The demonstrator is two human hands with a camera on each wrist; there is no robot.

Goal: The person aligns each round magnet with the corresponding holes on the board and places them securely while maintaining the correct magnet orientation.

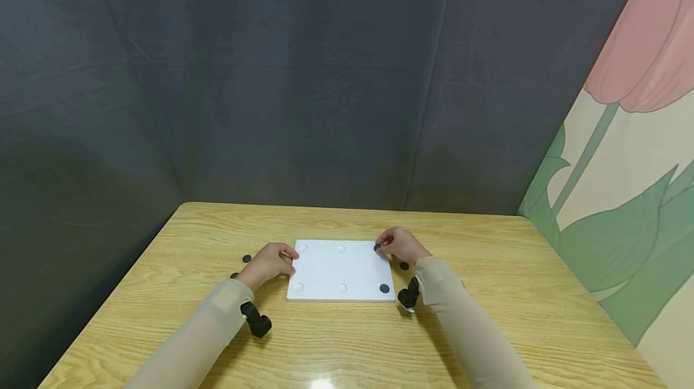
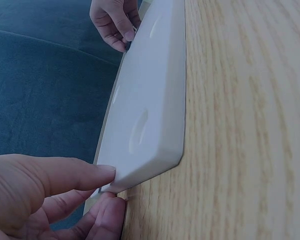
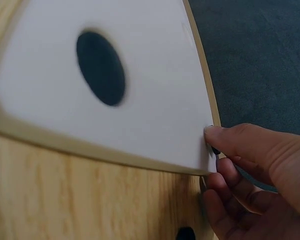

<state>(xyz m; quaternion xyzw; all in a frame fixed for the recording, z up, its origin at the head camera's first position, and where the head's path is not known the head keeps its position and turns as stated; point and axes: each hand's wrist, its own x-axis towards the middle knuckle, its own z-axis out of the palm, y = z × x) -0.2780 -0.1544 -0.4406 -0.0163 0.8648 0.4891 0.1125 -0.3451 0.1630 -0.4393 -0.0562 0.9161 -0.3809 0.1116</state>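
A white rectangular board (image 1: pixel 340 271) with shallow round recesses lies flat on the table. My left hand (image 1: pixel 269 264) holds the board's left edge; in the left wrist view its thumb (image 2: pixel 106 173) rests on top and the fingers curl against the side. At the far right corner, my right hand (image 1: pixel 401 244) pinches a small black disc (image 1: pixel 377 247) between thumb and fingers, at the board's surface. Fingers hide most of that disc in the right wrist view. Another black disc (image 3: pixel 101 68) sits in the near right recess. The left and middle recesses show white.
Two loose black discs, one farther (image 1: pixel 246 258) and one nearer (image 1: pixel 234 275), lie left of the board beside my left wrist. A single disc (image 1: pixel 403 265) lies right of the board under my right wrist. Beyond the wooden table (image 1: pixel 336 347) hangs a dark curtain (image 1: pixel 303 88).
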